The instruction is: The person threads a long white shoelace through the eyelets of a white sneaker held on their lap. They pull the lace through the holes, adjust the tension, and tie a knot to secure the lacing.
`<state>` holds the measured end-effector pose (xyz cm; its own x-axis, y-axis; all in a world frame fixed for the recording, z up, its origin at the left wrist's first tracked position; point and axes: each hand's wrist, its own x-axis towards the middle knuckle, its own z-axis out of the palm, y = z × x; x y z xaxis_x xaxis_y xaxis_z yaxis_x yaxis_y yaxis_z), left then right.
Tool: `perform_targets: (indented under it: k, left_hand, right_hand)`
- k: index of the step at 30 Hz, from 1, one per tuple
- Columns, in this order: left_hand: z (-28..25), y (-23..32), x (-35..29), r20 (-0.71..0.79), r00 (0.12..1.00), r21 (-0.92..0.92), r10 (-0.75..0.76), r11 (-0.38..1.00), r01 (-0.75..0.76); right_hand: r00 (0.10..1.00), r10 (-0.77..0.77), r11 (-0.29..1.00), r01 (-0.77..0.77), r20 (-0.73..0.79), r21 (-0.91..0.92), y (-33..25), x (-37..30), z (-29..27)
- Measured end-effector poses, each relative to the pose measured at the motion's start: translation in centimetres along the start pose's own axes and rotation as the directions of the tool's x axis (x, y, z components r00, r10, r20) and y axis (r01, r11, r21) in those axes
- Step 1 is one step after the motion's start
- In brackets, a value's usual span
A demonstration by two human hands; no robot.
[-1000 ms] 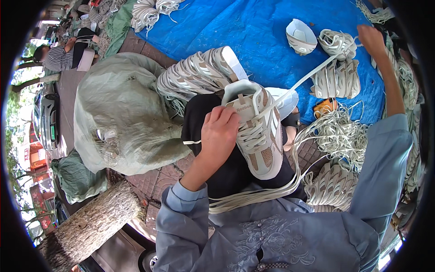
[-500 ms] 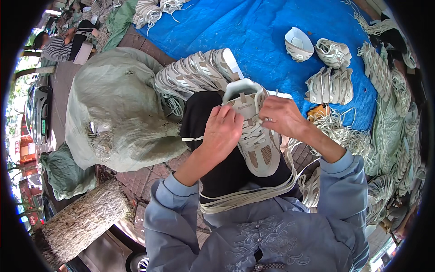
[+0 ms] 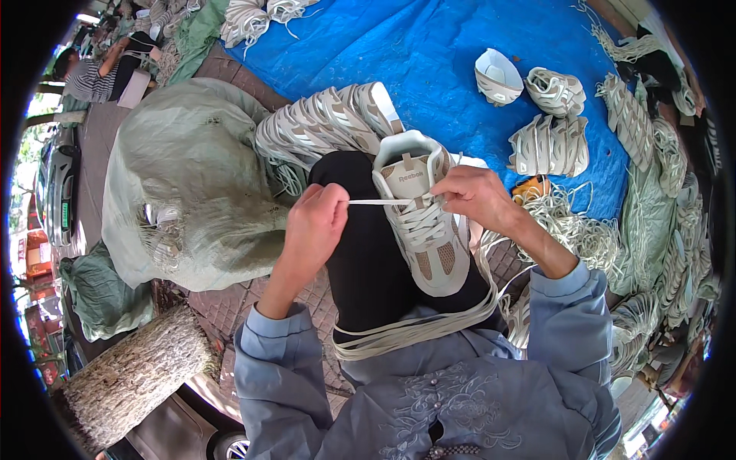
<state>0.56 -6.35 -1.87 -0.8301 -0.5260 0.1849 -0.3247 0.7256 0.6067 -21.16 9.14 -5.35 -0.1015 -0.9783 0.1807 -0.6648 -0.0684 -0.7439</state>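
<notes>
A beige and white sneaker upper [image 3: 425, 218] rests on my lap, its collar pointing away from me. White lace crosses over its tongue. My left hand [image 3: 317, 224], left of the upper, is closed on a shoelace [image 3: 381, 202] that stretches taut to the upper eyelets. Fingers of my right hand [image 3: 474, 195] pinch at the right-side eyelets beside the tongue; what lies between those fingertips is hidden. Across my thighs hangs a bundle of loose white laces [image 3: 418, 337].
Nested uppers [image 3: 326, 123] lean beside a big pale sack [image 3: 192, 184] on the left. A blue tarp [image 3: 383, 46] holds more uppers [image 3: 548, 146]. Tangled laces [image 3: 575, 226] lie at right, and a tree trunk [image 3: 138, 379] stands lower left. Another person [image 3: 92, 77] sits far left.
My left hand has moved left, away from the upper, drawing the shoelace out straight. My right hand stays at the eyelets, shifted slightly. The whole view has moved a little.
</notes>
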Motion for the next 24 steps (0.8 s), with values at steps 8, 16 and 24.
perform_targets:
  k: [8, 16, 24]
  left_hand:
    - [-0.5, -1.1, -1.3, -0.032, 0.999, 0.132, 0.042, 0.991, -0.038]
    - [-0.2, -0.7, -0.5, -0.092, 0.992, 0.113, 0.082, 0.991, -0.072]
    - [-0.9, 0.2, -0.2, -0.122, 0.992, 0.144, 0.006, 0.989, 0.012]
  right_hand:
    - [0.987, -0.148, 0.958, 0.127, -0.067, -0.256, 0.1, 1.3, 0.4]
    - [0.992, -0.127, 0.888, 0.121, 0.016, -0.443, -0.8, 0.6, 1.0]
    - [0.974, -0.022, 0.742, 0.166, 0.223, -0.650, -1.7, 2.2, 2.7]
